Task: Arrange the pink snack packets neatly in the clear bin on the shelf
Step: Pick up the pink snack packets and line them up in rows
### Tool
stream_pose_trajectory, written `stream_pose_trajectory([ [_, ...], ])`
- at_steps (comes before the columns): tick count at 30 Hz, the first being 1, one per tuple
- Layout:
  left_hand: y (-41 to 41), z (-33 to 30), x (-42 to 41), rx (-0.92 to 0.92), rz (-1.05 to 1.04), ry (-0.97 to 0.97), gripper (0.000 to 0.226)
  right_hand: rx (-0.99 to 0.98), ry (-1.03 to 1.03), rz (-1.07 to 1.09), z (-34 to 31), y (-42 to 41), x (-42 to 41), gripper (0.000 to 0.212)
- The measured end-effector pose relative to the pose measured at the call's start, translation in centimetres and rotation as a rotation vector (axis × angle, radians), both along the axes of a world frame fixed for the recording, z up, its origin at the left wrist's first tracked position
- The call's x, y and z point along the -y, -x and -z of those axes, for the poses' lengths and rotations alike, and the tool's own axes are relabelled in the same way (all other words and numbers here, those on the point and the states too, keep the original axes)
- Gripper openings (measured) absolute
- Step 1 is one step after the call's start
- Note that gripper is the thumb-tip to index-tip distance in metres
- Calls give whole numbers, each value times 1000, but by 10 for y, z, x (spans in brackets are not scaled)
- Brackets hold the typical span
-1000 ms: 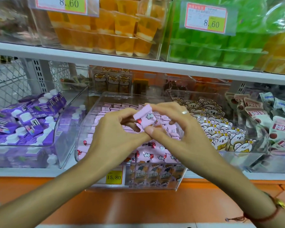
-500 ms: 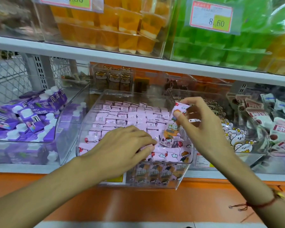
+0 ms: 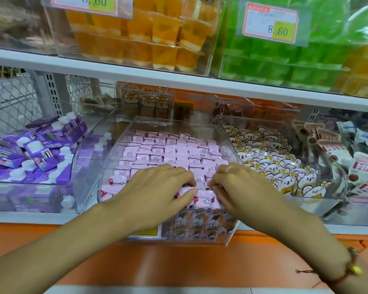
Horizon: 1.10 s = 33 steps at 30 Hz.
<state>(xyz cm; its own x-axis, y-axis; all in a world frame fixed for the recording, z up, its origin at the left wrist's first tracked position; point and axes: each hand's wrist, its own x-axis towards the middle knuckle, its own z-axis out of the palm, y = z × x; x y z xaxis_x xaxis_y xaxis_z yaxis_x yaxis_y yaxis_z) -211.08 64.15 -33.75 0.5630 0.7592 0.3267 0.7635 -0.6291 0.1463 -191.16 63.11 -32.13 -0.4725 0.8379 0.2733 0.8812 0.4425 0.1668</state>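
Packets (image 3: 200, 197) under left hand (image 3: 155, 187), right hand (image 3: 240, 187)

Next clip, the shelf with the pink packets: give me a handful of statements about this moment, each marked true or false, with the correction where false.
1. Both hands, the left hand and the right hand, are down on the pink snack packets at the front of the clear plastic bin. True.
2. The bin left of the pink one holds green jelly cups. False: it holds purple spouted pouches; the green jelly cups are on the shelf above.
3. The packets at the back of the pink bin lie in fairly even rows. True.
4. The right hand is lifted clear above the bin holding one packet. False: it is low, with its fingers on the front packets.
5. The yellow price tag above the green cups reads 8.60. True.
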Motion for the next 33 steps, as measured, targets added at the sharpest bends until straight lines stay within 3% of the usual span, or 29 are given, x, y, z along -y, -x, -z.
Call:
stream_pose_trajectory([
  [3, -1, 1, 0, 13, -12, 3, 33, -57, 62, -47, -5, -5, 3, 31],
  [6, -2, 3, 0, 39, -6, -12, 35, -291, 96, -43, -23, -20, 10, 24],
  [8, -2, 4, 1, 80, 16, -36, 32, -348, 56, -13, -33, -32, 14, 28],
  [10, -3, 4, 2, 108, 65, -43, 28, -283, 77, 54, -37, -38, 17, 32],
  [14, -7, 4, 6, 42, 141, -71, 33, -120, 170, 90, -31, -35, 19, 20],
  [22, -26, 10, 4, 35, 216, -18, 44, -128, 210, 89, -34, -33, 19, 10],
  [25, -28, 14, 2, -17, 231, 3, 50, -197, 119, 131, -37, -33, 14, 15],
  [27, -27, 12, 0, -14, 238, 1, 49, -173, 13, 144, -39, -32, 9, 4],
  [30, -26, 9, -1, -14, 243, -15, 47, -21, 8, 140, -37, -26, 0, 24],
  [33, -25, 9, 0, -21, 242, -9, 48, 80, 32, 111, -35, -19, -9, 28],
])
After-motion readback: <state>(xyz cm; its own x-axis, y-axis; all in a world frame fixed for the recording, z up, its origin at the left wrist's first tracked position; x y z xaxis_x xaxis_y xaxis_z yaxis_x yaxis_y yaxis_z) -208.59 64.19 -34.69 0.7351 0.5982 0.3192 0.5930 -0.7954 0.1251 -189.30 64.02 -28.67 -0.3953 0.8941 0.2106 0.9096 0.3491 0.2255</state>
